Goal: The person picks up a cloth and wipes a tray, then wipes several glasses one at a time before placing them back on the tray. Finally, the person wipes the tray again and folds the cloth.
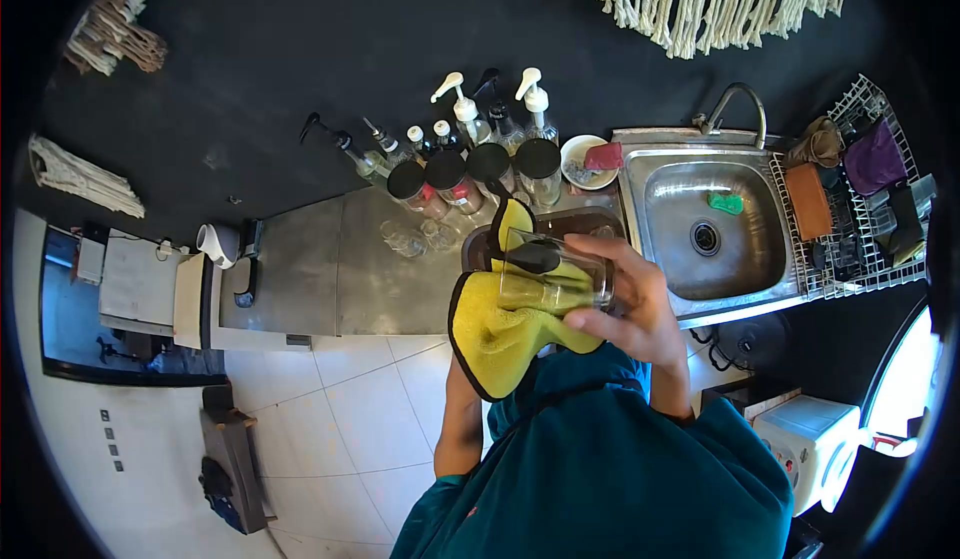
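Pinching the clear glass (555, 277) sideways in the right grip (642, 304), left of the steel sink (680, 189). Cannot tell the state of the left grip, hidden behind the yellow cloth (500, 334), soft, plush and dark-edged. Probably light, stiff, slick and breakable; best held gently around the smooth cylindrical wall, not by the rim. Beyond, hard, flat metal surface (290, 259).

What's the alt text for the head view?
A person's right hand holds a clear glass, a yellow cloth showing through it; the cloth hides the left hand. Beyond, pump bottles and black-lidded jars stand on a steel counter, left of a sink holding a green sponge.
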Demonstrator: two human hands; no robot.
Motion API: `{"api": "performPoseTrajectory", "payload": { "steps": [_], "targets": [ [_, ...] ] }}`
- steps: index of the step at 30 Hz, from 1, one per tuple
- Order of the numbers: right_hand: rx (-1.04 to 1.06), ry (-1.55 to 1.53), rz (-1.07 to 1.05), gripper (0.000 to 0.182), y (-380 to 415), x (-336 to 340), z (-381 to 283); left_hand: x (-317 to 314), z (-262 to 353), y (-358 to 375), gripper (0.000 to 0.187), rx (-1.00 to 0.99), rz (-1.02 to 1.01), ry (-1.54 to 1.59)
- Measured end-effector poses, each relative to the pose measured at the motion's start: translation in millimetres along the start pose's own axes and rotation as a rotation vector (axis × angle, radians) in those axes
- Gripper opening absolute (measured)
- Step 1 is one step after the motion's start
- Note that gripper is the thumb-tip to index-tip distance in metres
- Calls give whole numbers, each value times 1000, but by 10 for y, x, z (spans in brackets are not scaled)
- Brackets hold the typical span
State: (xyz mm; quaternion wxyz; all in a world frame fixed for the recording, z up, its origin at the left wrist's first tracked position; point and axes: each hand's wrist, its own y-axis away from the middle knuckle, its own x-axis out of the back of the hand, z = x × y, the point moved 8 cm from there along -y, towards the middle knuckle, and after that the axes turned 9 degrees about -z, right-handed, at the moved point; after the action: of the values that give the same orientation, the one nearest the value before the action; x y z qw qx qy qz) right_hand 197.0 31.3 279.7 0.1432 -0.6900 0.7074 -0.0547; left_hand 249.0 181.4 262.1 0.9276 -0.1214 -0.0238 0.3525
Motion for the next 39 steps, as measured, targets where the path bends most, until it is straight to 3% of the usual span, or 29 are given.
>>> {"api": "performPoseTrajectory", "payload": {
  "steps": [1, 3, 4, 6, 7, 9, 10, 12, 13, 16, 18, 22, 24, 25, 27, 28, 30, 31, 33, 36, 37, 39],
  "targets": [
    [-5, -1, -3, 63, 2, 42, 4, -8, -12, 21, 46, 3, 5, 3],
    [226, 494, -109, 70, -10, 0, -210, 36, -152, 70, 48, 57, 98, 453],
    [227, 495, -109, 70, -10, 8, -213, 67, -170, 72, 48, 56, 98, 453],
    [72, 293, -122, 70, -36, 50, -93, 90, -110, 49, 53, 67, -19, -230],
    [73, 294, -120, 70, -40, 34, -99, 80, -115, 38, 53, 66, -21, -231],
    [21, -245, -45, 63, -59, 58, -23, 9, -34, 3, 56, -63, -40, -253],
    [22, -245, -42, 63, -54, 65, -41, -17, -90, 3, 56, -63, -44, -253],
    [-90, -39, -37, 59, -41, 74, -6, -37, -198, -19, 57, -82, -28, 320],
    [-89, -39, -36, 59, -30, 77, 2, -14, -148, 12, 56, -41, -7, 79],
    [38, 106, -48, 61, 5, 84, -102, -26, -95, 13, 54, 7, 5, 237],
    [204, 458, -113, 62, 1, 15, -280, 5, -114, 29, 50, 1, -13, 155],
    [255, 575, -89, 61, -5, -34, -316, -21, 40, -27, 50, -71, -21, -80],
    [66, 90, 46, 59, -12, 58, -113, -93, 30, -70, 49, -161, -102, 484],
    [67, 88, 44, 59, -14, 56, -126, -95, -26, -41, 49, -162, -100, 482],
    [-94, -313, 28, 57, -5, 48, 18, -20, -131, 31, 47, -168, 6, 328],
    [-96, -313, 31, 57, 10, 57, 43, -5, -140, 53, 47, -165, 6, 331],
    [-21, -68, 10, 58, 20, 70, 19, -13, -92, 39, 45, -77, -34, 33],
    [-21, -67, 9, 58, 13, 83, 15, 22, -190, 50, 46, 16, 11, 124],
    [153, 439, -76, 60, 12, -11, -178, 35, -206, 64, 46, 66, 30, 182],
    [172, 531, -48, 61, 1, -52, -260, 59, -179, 16, 45, 59, 41, 117],
    [174, 531, -46, 61, 0, -82, -258, 38, -100, -5, 44, 30, 57, 109],
    [44, -7, 73, 56, 15, -5, -79, 11, -45, -9, 44, 1, 75, 100]
  ]
}}
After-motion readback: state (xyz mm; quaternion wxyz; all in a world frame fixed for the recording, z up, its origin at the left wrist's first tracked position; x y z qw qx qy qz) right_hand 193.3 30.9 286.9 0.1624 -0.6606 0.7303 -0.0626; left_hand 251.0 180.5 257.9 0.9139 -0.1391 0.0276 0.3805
